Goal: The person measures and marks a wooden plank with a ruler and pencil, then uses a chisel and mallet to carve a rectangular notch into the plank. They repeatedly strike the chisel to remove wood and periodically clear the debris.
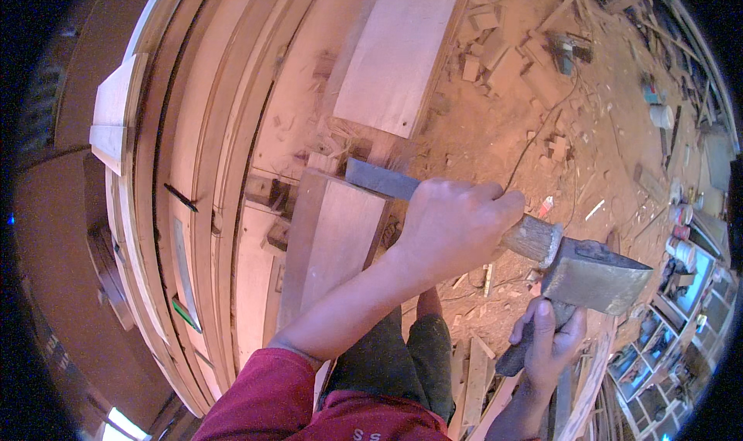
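Observation:
My left hand (457,228) is wrapped round the wooden handle (532,238) of a wide chisel. Its flat steel blade (379,179) points left, lying across the end of a pale wooden beam (333,236); whether the edge bites into the wood I cannot tell. My right hand (546,336) grips the short dark handle of a hatchet (596,278). The hatchet's heavy metal head is at the butt of the chisel handle, close to or touching it. Wood shavings (340,143) lie by the blade's tip.
A second pale board (398,54) extends away beyond the beam. Long planks (209,131) run along the left, with a black pen (180,197) on them. Wood offcuts (503,62) and a dark cord (534,139) cover parts of the dusty floor. Shelving (658,333) stands at right.

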The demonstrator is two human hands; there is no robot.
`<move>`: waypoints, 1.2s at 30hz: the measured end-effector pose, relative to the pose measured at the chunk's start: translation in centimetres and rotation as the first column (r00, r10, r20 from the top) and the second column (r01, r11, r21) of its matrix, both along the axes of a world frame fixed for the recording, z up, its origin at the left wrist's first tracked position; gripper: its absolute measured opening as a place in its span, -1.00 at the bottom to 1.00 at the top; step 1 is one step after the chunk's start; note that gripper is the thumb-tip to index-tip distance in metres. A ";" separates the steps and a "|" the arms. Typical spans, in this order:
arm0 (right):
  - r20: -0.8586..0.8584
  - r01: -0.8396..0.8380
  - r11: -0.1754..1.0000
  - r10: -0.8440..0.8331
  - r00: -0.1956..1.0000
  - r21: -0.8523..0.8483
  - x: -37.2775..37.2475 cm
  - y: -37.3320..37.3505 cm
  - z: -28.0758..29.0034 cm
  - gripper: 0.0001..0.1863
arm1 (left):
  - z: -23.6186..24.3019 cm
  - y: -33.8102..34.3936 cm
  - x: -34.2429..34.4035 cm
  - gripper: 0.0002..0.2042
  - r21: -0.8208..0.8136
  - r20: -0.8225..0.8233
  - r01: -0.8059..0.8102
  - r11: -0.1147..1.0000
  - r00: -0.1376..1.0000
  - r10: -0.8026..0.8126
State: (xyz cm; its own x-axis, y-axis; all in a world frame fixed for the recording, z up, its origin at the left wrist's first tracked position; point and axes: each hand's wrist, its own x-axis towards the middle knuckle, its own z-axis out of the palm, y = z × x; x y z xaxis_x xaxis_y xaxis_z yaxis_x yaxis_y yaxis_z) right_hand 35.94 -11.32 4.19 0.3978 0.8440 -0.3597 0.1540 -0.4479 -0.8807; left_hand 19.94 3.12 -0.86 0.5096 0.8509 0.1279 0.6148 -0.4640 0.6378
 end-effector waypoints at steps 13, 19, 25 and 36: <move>-0.116 0.183 0.983 -0.180 0.977 0.011 -0.7 1.3 -0.7 -0.82 | -1.2 0.2 0.1 -0.73 -0.021 -0.084 -0.011 1.000 0.996 0.009; -0.029 0.077 0.997 -0.077 0.997 -0.024 -0.1 2.4 -0.7 -0.83 | -1.0 0.4 -0.6 -0.75 -0.028 -0.132 -0.028 0.999 0.991 0.024; -0.036 0.064 0.992 -0.069 0.997 -0.112 -1.4 1.9 -0.7 -0.81 | -0.7 0.5 -0.9 -0.79 -0.018 -0.085 0.006 1.000 0.996 -0.007; 0.008 -0.195 0.973 0.197 0.980 -0.122 -1.0 1.7 -1.2 -0.81 | -1.1 1.8 -2.7 -0.92 0.098 -0.108 -0.078 0.992 0.990 0.088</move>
State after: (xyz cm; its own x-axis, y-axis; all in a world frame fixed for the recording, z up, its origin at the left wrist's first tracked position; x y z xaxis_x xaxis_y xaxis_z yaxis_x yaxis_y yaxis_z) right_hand 34.95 -9.60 3.00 0.2371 0.8574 -0.4567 0.2661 -0.5094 -0.8183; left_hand 17.21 4.89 -1.98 0.4532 0.8778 0.1551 0.7188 -0.4628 0.5188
